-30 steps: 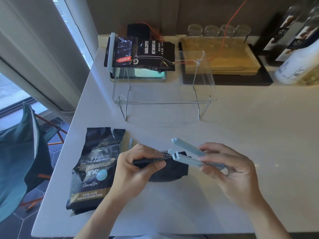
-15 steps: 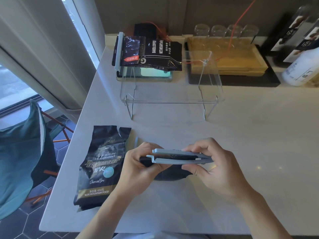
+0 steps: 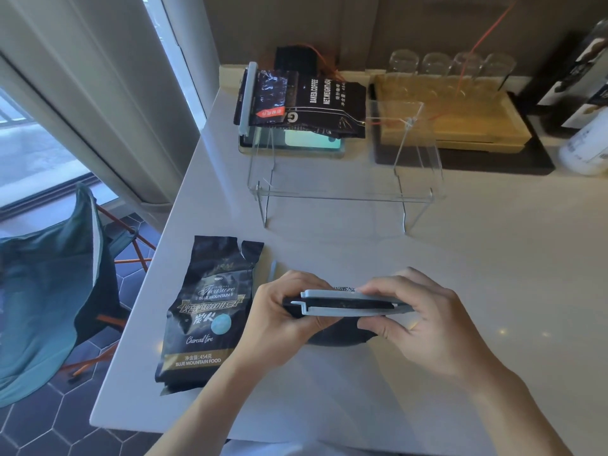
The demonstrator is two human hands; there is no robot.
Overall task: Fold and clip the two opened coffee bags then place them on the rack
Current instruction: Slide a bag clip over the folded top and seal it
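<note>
Two hands are busy over the white counter (image 3: 493,258) right now, both working on the same small dark bag (image 3: 339,339). The left hand (image 3: 279,319) is pinched shut around the folded top of that bag at its left end, fingers curled over and thumb underneath. The right hand (image 3: 418,320) is closed on a pale blue clip (image 3: 348,302), thumb below and fingertips pressing on top. The clip lies sideways between the two hands with the folded black edge of the bag sitting in the slot between its two bars. The bars look nearly together but there's a dark gap showing, so I can't tell if it has actually snapped closed. The rest of the bag bulges out below the clip, resting on the counter under the palms.

Just to the left of the left hand a second bag (image 3: 207,311) lies flat, label up, with its torn top pointing away from the person and no clip on it. A thin blue strip (image 3: 272,270) peeks out just beyond the left hand's knuckles, beside that bag.

Further out past both hands stands a clear rack (image 3: 342,195). On its top, off toward the left-hand side, a third bag (image 3: 306,103) lies flat with a blue clip already along its left edge. Beyond the right hand, behind the rack, there's a tan tray (image 3: 460,126) with upturned glasses (image 3: 450,64) behind it.
</note>
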